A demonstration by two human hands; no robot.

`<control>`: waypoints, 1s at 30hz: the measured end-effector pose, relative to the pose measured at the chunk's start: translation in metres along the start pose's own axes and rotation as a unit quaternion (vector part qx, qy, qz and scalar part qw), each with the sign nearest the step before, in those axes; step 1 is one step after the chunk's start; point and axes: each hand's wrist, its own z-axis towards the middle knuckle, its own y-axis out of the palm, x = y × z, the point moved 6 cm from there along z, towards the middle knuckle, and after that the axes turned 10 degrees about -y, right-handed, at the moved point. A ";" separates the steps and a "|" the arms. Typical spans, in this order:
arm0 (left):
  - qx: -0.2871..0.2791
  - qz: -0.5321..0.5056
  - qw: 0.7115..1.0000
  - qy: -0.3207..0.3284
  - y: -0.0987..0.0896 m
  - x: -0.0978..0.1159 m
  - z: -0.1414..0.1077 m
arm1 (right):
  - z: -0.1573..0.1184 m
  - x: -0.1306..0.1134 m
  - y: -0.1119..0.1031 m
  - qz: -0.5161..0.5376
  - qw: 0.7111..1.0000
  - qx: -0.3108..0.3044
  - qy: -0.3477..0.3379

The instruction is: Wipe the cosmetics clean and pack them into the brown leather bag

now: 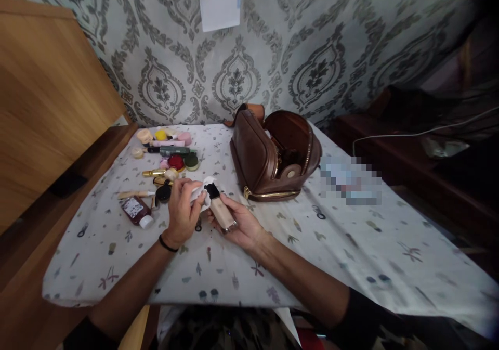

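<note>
head | left hand [183,209] pinching white tissue [196,193] | right hand [246,228] clasping bottle [223,214] | brown bag [253,147] beyond, cosmetics [176,163] leftward

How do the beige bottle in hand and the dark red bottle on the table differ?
The beige bottle is held in the right hand; the dark red bottle lies on the tablecloth.
The beige bottle has a black cap; the dark red bottle has a white cap.
The beige bottle's cap end points away from the camera; the dark red bottle's points nearer.
Both are capped.

Right fingers [231,202] hold beige bottle [223,214]; left fingers [198,207] — white tissue [199,192]
</note>
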 end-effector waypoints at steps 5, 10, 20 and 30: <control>-0.041 0.017 0.995 0.085 0.010 0.020 -0.014 | 0.007 -0.006 -0.007 0.032 0.999 0.032 -0.021; -0.054 0.000 0.972 0.229 0.011 0.058 -0.033 | 0.007 -0.011 -0.006 0.045 0.999 0.000 0.019; -0.004 0.062 0.961 0.269 0.011 0.067 -0.034 | 0.005 -0.009 -0.007 0.020 0.998 -0.042 0.041; -0.068 -0.049 0.993 0.082 0.012 0.030 -0.016 | 0.013 0.004 -0.013 0.002 1.000 -0.006 0.005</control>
